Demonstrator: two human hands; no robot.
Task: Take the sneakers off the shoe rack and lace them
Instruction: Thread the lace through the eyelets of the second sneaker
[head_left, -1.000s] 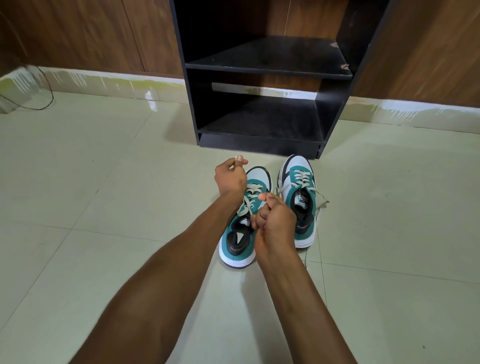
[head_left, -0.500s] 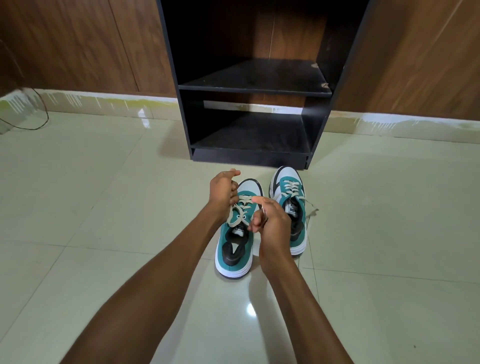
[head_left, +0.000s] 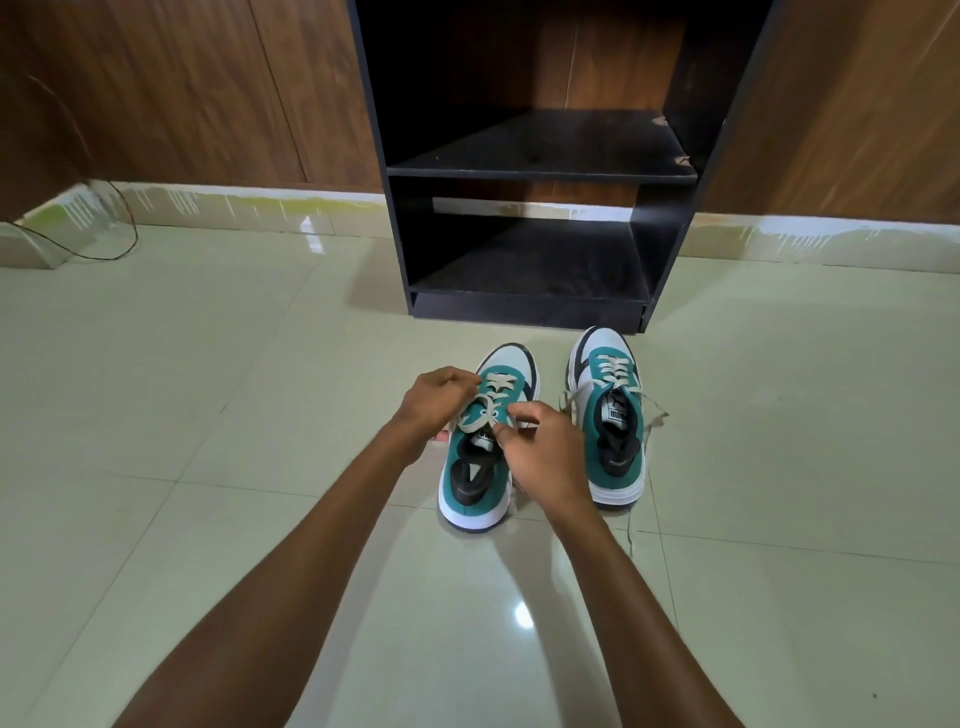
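Two teal, white and black sneakers stand side by side on the tiled floor, toes toward the black shoe rack (head_left: 535, 171). The left sneaker (head_left: 475, 483) lies under both hands. My left hand (head_left: 434, 397) pinches one end of its cream lace (head_left: 485, 410) on the left side of the eyelets. My right hand (head_left: 545, 452) pinches the other end at the right, just over the tongue. The right sneaker (head_left: 613, 415) is untouched; its lace ends trail loose onto the floor on both sides.
The rack's two shelves hold nothing and it stands against a wood-panelled wall (head_left: 182, 88). A thin dark cable (head_left: 122, 228) loops down at the far left by the skirting. Pale glossy tiles (head_left: 208, 415) surround the shoes.
Both hands have dropped lower onto the left sneaker and come closer together at its laces. The camera has tilted, so the rack and shoes sit lower in view.
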